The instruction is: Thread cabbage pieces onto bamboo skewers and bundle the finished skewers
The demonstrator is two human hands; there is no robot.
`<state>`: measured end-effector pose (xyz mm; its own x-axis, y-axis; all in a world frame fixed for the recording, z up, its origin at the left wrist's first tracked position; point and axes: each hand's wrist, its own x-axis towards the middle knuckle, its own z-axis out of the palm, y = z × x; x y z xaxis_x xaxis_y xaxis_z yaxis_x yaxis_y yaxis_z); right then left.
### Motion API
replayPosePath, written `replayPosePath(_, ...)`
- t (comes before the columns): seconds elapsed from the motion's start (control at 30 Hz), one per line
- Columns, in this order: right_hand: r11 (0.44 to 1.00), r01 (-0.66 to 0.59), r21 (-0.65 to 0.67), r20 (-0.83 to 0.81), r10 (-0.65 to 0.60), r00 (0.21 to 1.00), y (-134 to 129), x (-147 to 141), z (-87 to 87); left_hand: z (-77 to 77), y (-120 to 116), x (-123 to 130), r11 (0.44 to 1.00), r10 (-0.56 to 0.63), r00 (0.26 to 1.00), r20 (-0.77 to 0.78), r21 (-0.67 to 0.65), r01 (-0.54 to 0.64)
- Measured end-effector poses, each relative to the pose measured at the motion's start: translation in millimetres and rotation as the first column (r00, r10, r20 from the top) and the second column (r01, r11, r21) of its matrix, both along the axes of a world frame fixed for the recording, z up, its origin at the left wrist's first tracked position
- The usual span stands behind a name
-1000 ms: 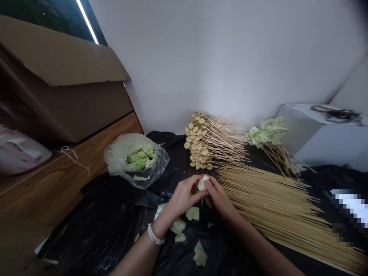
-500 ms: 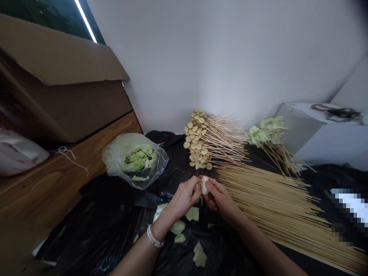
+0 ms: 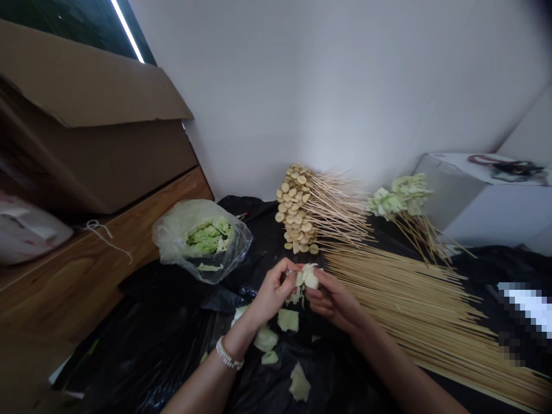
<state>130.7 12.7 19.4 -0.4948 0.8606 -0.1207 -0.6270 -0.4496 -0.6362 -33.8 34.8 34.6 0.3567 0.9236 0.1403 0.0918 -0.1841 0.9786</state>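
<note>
Between my two hands is a small pale piece of cabbage [image 3: 311, 278], its edges ragged. My left hand [image 3: 276, 287], with a beaded bracelet [image 3: 228, 355] on the wrist, pinches the piece's left side. From the right, my right hand [image 3: 334, 299] grips the same piece between thumb and fingers. Loose cabbage leaves [image 3: 288, 319] lie below my hands on black plastic sheeting [image 3: 340, 379]. Just beyond my hands is a stack of skewers tipped with pale round slices [image 3: 297, 213]. Long bare skewers [image 3: 409, 305] spread out to the right.
A clear plastic bag [image 3: 172, 230] with torn green leaves stands at left. Skewers of cabbage [image 3: 401, 198] lean near a white box [image 3: 457, 201] at right. A cardboard box [image 3: 99, 155] rests on the wooden surface [image 3: 172, 201], and a white wall [image 3: 336, 86] rises behind.
My hands have moved slightly apart, and the cabbage between them now shows more, spread open with ragged edges. The surrounding things stay where they were.
</note>
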Motion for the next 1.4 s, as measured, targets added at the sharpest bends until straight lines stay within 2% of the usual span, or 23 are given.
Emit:
replayPosePath(0.13,0.994,-0.106,-0.033,-0.073,0.103,0.992,0,1,2.8,4.8,-2,2,0.968,-0.026,0.957,0.290,-0.232,0.096)
replayPosePath(0.2,0.994,-0.103,-0.036,-0.073,0.100,0.992,0,1,4.3,8.6,0,-1,0.946,-0.039,0.944,0.327,-0.293,0.140)
replayPosePath(0.27,0.999,-0.017,-0.030,-0.039,0.016,0.999,0,1,4.9,11.5,4,-7,0.937,-0.061,0.959,0.277,-0.315,0.151)
replayPosePath(0.37,0.987,0.159,0.003,0.012,-0.159,0.987,3,3,4.3,11.5,14,-18,0.961,-0.069,0.992,0.103,-0.260,0.094)
replayPosePath(0.43,0.975,0.223,0.024,0.034,-0.224,0.974,6,3,3.9,8.7,19,-25,0.979,-0.082,0.996,-0.040,-0.191,0.073)
replayPosePath(0.57,0.969,0.239,0.066,0.101,-0.245,0.964,6,1,4.7,2.2,22,-29,0.986,-0.155,0.967,-0.202,-0.095,0.138)
replayPosePath(0.63,0.964,0.242,0.107,0.167,-0.257,0.952,5,-2,4.7,0.7,23,-29,0.992,-0.127,0.958,-0.257,-0.008,0.130)
replayPosePath(0.73,0.953,0.249,0.174,0.282,-0.291,0.914,4,-6,2.1,0.7,24,-29,0.992,-0.056,0.957,-0.285,0.095,0.086)
replayPosePath(0.93,0.911,0.304,0.278,0.480,-0.406,0.777,7,-9,-9.4,4.4,20,-26,0.987,-0.010,0.958,-0.288,0.152,0.056)
replayPosePath(1.0,0.916,0.286,0.283,0.531,-0.398,0.748,8,-10,-12.7,6.2,15,-22,0.983,-0.007,0.948,-0.318,0.171,0.065)
replayPosePath(1.17,0.934,0.196,0.299,0.595,-0.343,0.727,6,-13,-11.7,11.0,4,-11,0.938,0.028,0.888,-0.458,0.319,0.135)
replayPosePath(1.33,0.881,0.221,0.419,0.575,-0.445,0.686,1,-11,-1.4,8.7,4,-8,0.959,0.094,0.922,-0.376,0.281,0.017)
replayPosePath(1.4,0.886,0.186,0.426,0.594,-0.428,0.681,0,-11,-1.5,5.2,5,-8,0.967,0.097,0.934,-0.345,0.255,-0.006)
